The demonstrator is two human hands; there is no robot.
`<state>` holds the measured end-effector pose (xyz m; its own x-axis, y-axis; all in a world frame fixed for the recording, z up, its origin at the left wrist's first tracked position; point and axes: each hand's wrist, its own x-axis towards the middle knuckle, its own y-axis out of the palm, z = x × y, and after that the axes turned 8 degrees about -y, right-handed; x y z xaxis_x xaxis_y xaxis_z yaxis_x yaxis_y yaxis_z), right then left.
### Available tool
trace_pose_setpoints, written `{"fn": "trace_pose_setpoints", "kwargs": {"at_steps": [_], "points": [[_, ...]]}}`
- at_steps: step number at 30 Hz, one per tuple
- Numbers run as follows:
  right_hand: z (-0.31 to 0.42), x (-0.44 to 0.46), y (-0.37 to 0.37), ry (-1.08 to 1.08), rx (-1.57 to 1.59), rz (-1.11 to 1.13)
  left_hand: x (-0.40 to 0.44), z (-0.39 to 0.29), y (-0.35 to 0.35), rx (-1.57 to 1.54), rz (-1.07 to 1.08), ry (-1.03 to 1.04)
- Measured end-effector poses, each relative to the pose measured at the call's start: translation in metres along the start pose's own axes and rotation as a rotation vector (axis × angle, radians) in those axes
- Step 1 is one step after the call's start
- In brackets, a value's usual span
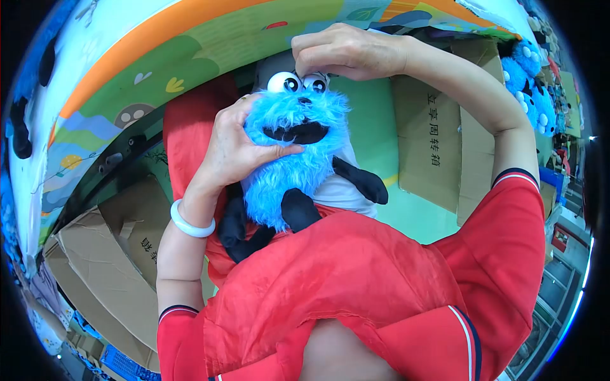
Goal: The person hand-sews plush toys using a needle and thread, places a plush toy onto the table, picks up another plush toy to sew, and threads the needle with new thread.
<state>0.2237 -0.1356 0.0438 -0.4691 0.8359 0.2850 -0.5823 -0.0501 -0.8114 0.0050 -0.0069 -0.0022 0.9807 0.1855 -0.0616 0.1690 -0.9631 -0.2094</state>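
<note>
A fluffy blue plush toy point(279, 181) with round white eyes, a black mouth and black limbs lies face up on my lap. My left hand point(236, 143) grips the side of its head, with the thumb across the front just below the mouth. Above the eyes, my right hand point(346, 52) is closed in a pinch near the top of the head. Whatever sits between its fingertips is too small to make out. The toy's black arm point(361, 180) points out to the right.
A table edge with a colourful printed cover point(210, 54) curves across the top. Open cardboard boxes stand at the left point(105, 267) and right point(429, 136). More blue plush toys point(540, 108) are piled at the far right. A red apron point(330, 273) covers my lap.
</note>
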Motion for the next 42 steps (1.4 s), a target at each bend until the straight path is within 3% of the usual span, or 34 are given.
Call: {"fn": "trace_pose_setpoints", "kwargs": {"at_steps": [11, 15, 16, 20, 25, 31, 42], "points": [[0.004, 0.011, -0.006, -0.032, -0.07, 0.16, -0.003, -0.002, 0.004, -0.159, -0.001, -0.106], [-0.028, 0.007, -0.014, -0.396, -0.114, -0.041, -0.001, -0.002, 0.004, -0.136, -0.016, -0.054], [-0.028, 0.007, -0.015, -0.397, -0.113, -0.039, -0.001, -0.001, 0.004, -0.137, -0.017, -0.054], [-0.017, -0.002, -0.019, 0.118, 0.103, 0.207, -0.001, 0.004, 0.007, -0.116, -0.028, -0.001], [-0.01, 0.009, -0.01, -0.054, 0.176, 0.179, -0.003, 0.001, 0.007, -0.105, -0.021, -0.073], [-0.003, 0.019, -0.01, -0.079, 0.152, 0.212, -0.003, 0.001, 0.007, -0.142, -0.029, -0.125], [0.013, 0.022, -0.005, -0.183, -0.143, 0.178, -0.001, -0.001, 0.001, -0.133, -0.01, -0.146]]}}
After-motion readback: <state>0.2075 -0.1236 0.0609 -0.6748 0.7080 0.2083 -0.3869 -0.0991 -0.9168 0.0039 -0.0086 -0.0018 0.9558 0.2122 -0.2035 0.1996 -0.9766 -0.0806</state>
